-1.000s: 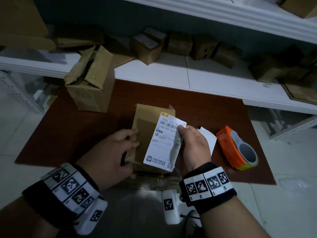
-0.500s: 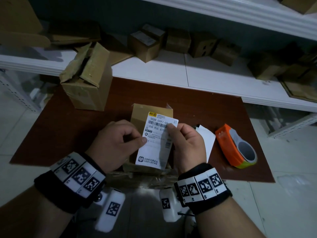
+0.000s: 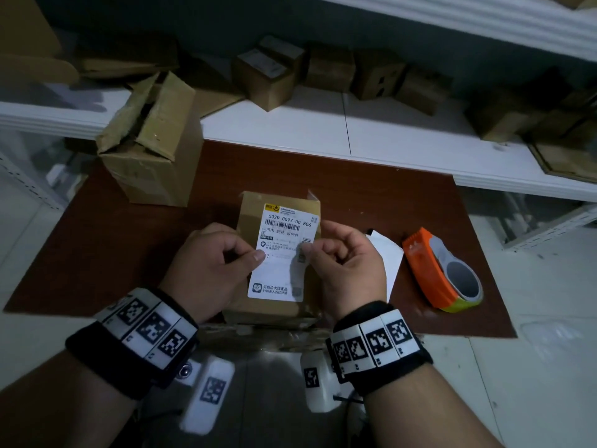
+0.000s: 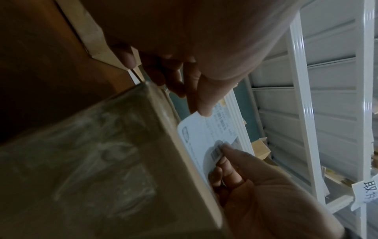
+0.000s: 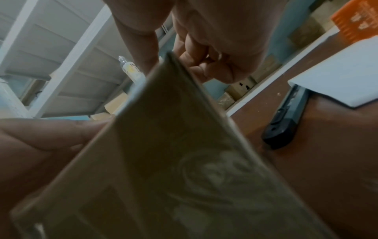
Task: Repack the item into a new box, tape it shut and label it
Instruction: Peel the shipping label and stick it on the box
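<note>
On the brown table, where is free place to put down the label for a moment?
Bare table lies left of the sealed box, below the open box. Another patch lies behind the sealed box, toward the white shelf. Right is crowded: white paper, tape dispenser.

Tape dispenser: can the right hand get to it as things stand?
Probably yes, once freed. The tape dispenser lies uncovered on the mat beside the right hand, only a white paper between them. But that hand, with the left hand, pinches the label.
</note>
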A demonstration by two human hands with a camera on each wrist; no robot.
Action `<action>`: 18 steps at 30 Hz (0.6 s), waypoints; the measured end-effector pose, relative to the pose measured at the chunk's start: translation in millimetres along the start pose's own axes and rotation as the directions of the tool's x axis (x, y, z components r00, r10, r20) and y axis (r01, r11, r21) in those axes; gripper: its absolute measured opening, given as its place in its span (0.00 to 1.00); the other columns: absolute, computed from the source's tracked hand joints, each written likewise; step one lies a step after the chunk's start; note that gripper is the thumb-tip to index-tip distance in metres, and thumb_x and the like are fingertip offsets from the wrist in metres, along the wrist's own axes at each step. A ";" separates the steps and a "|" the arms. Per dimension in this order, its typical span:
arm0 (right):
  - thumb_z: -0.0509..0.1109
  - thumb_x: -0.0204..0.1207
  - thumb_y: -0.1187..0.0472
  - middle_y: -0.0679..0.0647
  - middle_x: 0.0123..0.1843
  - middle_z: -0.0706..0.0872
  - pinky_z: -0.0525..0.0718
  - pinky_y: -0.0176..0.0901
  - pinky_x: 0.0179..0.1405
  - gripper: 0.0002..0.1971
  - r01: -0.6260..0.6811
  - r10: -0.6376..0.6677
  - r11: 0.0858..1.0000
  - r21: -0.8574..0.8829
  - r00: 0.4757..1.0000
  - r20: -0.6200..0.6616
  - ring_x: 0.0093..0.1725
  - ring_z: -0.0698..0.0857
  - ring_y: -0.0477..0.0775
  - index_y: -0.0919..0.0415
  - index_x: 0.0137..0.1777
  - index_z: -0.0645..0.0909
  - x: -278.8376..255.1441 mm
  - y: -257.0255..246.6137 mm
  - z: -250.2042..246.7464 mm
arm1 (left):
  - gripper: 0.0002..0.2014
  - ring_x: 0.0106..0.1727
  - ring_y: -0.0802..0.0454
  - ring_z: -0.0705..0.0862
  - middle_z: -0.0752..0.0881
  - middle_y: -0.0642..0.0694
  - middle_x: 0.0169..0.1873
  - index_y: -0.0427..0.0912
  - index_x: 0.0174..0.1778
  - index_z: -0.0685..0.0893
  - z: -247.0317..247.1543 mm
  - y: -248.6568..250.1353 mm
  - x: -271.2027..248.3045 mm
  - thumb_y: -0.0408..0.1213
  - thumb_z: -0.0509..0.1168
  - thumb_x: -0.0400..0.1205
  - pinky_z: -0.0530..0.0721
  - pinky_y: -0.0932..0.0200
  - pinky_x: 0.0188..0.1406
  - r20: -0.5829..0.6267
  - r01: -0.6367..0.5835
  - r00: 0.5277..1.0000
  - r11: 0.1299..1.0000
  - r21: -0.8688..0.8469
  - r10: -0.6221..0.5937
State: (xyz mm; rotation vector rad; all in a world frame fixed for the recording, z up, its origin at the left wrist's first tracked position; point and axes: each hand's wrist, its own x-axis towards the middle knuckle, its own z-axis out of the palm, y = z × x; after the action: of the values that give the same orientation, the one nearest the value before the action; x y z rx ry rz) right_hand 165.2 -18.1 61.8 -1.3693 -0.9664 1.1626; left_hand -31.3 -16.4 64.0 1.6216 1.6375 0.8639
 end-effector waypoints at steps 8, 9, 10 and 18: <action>0.81 0.72 0.68 0.55 0.39 0.93 0.89 0.38 0.39 0.18 -0.026 0.026 0.999 -0.035 0.999 -0.020 0.40 0.93 0.47 0.56 0.60 0.83 0.4 -0.4 1.6 | 0.09 0.43 0.64 0.82 0.83 0.55 0.43 0.45 0.30 0.88 6.8 3.0 -4.2 0.40 0.79 0.74 0.78 0.69 0.42 -0.068 0.041 0.997 0.999 -0.010 -0.041; 0.81 0.72 0.69 0.54 0.38 0.93 0.88 0.35 0.36 0.18 -0.027 0.026 0.999 -0.035 0.999 -0.019 0.39 0.92 0.45 0.56 0.59 0.83 1.0 -0.1 2.2 | 0.10 0.42 0.63 0.82 0.83 0.55 0.42 0.45 0.29 0.88 7.5 3.0 -4.0 0.40 0.79 0.74 0.79 0.66 0.42 -0.080 0.041 0.996 0.999 -0.007 -0.041; 0.81 0.72 0.69 0.52 0.37 0.92 0.87 0.33 0.35 0.17 -0.030 0.029 0.999 -0.030 0.999 -0.019 0.37 0.91 0.43 0.57 0.59 0.83 1.4 0.0 2.4 | 0.10 0.42 0.62 0.82 0.83 0.55 0.42 0.46 0.29 0.88 8.2 3.6 -3.8 0.40 0.80 0.73 0.79 0.64 0.43 -0.094 0.037 0.995 0.999 -0.009 -0.038; 0.82 0.71 0.71 0.53 0.37 0.93 0.91 0.43 0.39 0.10 -0.052 0.050 0.999 -0.017 0.996 -0.078 0.39 0.93 0.51 0.60 0.47 0.86 3.9 6.5 5.8 | 0.14 0.38 0.59 0.81 0.80 0.55 0.39 0.49 0.28 0.81 11.5 2.7 -8.2 0.44 0.82 0.69 0.81 0.58 0.38 -0.193 0.014 0.981 0.998 0.058 -0.003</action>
State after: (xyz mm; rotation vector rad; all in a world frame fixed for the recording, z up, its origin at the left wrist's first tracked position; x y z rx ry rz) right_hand 160.0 -14.0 55.0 -1.4517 -0.8941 1.1320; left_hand -20.3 -24.6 59.9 1.6110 1.8163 1.0043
